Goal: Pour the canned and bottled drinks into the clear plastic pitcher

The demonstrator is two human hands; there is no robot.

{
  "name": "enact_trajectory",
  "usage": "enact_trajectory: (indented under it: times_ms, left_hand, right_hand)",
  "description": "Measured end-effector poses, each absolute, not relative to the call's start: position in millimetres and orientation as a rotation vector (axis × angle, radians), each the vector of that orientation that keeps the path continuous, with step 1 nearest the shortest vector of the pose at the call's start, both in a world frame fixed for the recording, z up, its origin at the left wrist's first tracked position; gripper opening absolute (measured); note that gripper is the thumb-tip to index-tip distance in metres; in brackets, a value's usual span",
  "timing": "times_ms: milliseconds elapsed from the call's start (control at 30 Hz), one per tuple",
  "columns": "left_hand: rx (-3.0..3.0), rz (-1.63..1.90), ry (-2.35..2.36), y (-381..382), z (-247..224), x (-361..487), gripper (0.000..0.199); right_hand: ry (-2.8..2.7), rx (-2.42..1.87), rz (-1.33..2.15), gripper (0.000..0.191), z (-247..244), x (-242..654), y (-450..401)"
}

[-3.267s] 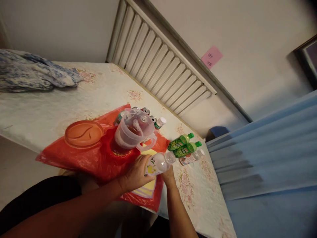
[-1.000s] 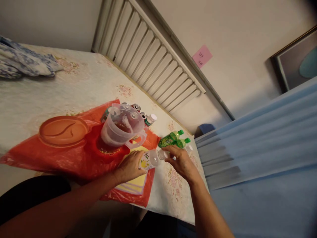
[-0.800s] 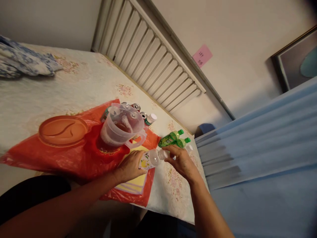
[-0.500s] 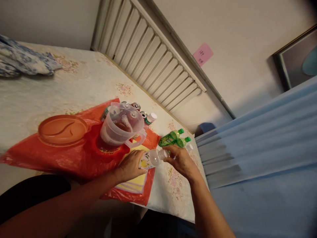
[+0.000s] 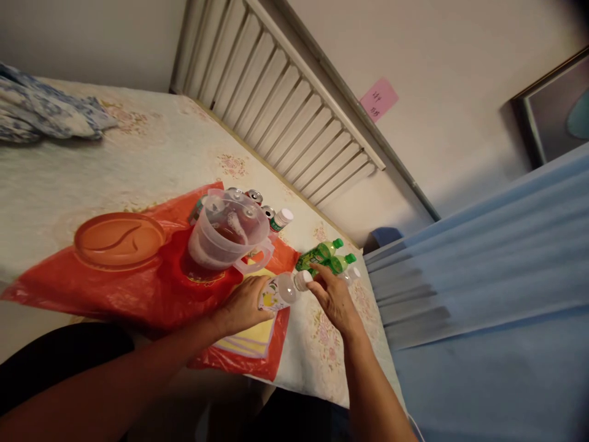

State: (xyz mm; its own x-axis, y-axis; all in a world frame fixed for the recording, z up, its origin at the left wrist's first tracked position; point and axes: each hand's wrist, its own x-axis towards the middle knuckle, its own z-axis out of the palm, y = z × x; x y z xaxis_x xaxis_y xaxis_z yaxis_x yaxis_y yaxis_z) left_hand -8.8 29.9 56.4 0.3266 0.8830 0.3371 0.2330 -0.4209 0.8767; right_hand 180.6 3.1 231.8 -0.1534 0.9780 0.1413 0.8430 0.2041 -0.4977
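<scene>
My left hand is wrapped round a clear plastic bottle with a lemon-patterned label, tilted toward the right. A white cap sits on its mouth. Beside the cap, my right hand has its thumb and fingers apart; the thumb tip is close to the cap, and I cannot tell if it touches. Behind my left hand stands a translucent plastic jug with brown, foamy liquid inside. Its round orange lid lies to the left on a red plastic bag.
Several opened cans and a white-capped bottle stand behind the jug. Green bottles are grouped beyond my right hand. A yellow cloth lies under the left hand. A white railing and blue curtain border the table.
My right hand's fingers have come off the bottle mouth and spread, moving slightly right; the white cap now shows there. My left hand still holds the bottle in nearly the same place.
</scene>
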Motion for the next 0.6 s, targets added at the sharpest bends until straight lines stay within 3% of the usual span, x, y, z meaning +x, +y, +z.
enact_trajectory:
  times_ms: [167, 367, 600]
  left_hand:
    - [1.716, 1.111, 0.949, 30.2, 64.4, -11.1, 0.064]
    - [1.693, 1.046, 0.837, 27.6, 72.7, -15.8, 0.066]
    - [1.692, 0.966, 0.676, 28.2, 75.5, -15.8, 0.051]
  right_hand:
    - [-1.604, -1.572, 0.743, 0.079, 189.6, 192.7, -10.5]
    - [-1.445, -1.445, 1.066, 0.071, 154.8, 164.4, -27.3]
    - [-1.365, -1.463, 0.962, 0.057, 145.6, 148.6, -36.1]
